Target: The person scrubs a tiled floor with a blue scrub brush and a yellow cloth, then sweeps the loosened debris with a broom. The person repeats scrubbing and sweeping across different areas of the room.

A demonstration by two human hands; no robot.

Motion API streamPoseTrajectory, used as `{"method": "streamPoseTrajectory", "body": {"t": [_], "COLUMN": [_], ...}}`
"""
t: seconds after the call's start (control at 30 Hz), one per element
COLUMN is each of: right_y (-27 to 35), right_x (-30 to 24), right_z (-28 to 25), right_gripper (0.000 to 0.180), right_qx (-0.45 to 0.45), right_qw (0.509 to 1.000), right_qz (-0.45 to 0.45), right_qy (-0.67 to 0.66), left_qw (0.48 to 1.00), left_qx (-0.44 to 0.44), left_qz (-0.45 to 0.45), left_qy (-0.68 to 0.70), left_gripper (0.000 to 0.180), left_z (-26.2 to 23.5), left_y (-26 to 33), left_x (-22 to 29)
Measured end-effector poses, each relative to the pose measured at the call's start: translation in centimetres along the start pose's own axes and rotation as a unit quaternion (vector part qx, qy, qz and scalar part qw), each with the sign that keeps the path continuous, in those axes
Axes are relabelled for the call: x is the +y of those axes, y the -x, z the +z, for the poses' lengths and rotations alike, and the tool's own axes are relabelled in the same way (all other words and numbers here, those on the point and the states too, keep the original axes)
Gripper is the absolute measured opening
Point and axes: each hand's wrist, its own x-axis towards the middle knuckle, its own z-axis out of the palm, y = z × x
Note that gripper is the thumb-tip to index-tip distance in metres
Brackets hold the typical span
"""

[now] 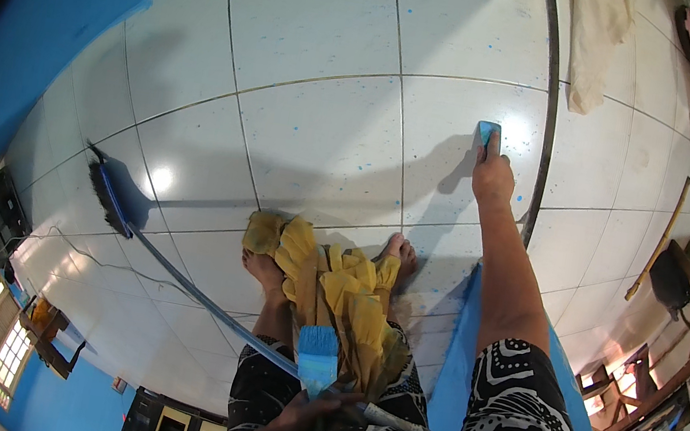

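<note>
Tool (488,132), blue, juts forward beyond right fingers (494,146).

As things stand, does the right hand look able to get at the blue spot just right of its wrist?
Probably yes: the right hand is close beside the blue spot, with only tile showing between, though it holds a blue tool.

No text, label, number or sign can be read anywhere. On the paintbrush (317,356) at six o'clock no lettering can be made out; on the black patterned clothes (523,412) near five o'clock only white lines and dots are shown.
</note>
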Motion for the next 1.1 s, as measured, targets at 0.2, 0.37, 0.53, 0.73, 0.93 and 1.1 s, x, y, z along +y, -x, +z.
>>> {"method": "streamPoseTrajectory", "body": {"t": [0.2, 0.37, 0.53, 0.73, 0.93, 1.1], "right_y": [9.6, 8.5, 3.0, 7.2, 7.2, 8.6], "right_x": [7.5, 14.7, 8.6, 13.9, 12.8, 13.8], "right_z": [4.1, 4.2, 0.5, -0.4, 0.5, 0.8], "right_gripper": [0.051, 0.049, 0.047, 0.045, 0.042, 0.041], "right_qx": [-0.093, -0.036, 0.012, -0.107, -0.061, -0.071], "right_qw": [0.994, 0.987, 0.995, 0.983, 0.989, 0.991], "right_qz": [0.045, 0.152, 0.073, 0.045, 0.075, 0.048], "right_qy": [0.03, 0.046, 0.067, 0.14, 0.115, 0.102], "left_qw": [0.997, 1.0, 0.998, 0.998, 0.998, 0.999], "left_qx": [-0.01, -0.003, 0.041, -0.008, 0.007, -0.001], "left_qz": [0.025, 0.011, 0.025, 0.057, 0.054, 0.035], "left_qy": [0.065, 0.02, 0.044, 0.014, 0.007, -0.008], "left_gripper": [0.058, 0.06, 0.061, 0.058, 0.05, 0.057], "left_z": [-0.3, -1.3, 0.8, -0.9, -1.1, -0.9], "left_y": [0.1, -0.1, 0.9, 0.7, 0.8, 1.1], "left_x": [-0.7, -0.6, 0.4, -0.4, -0.7, -0.2]}}
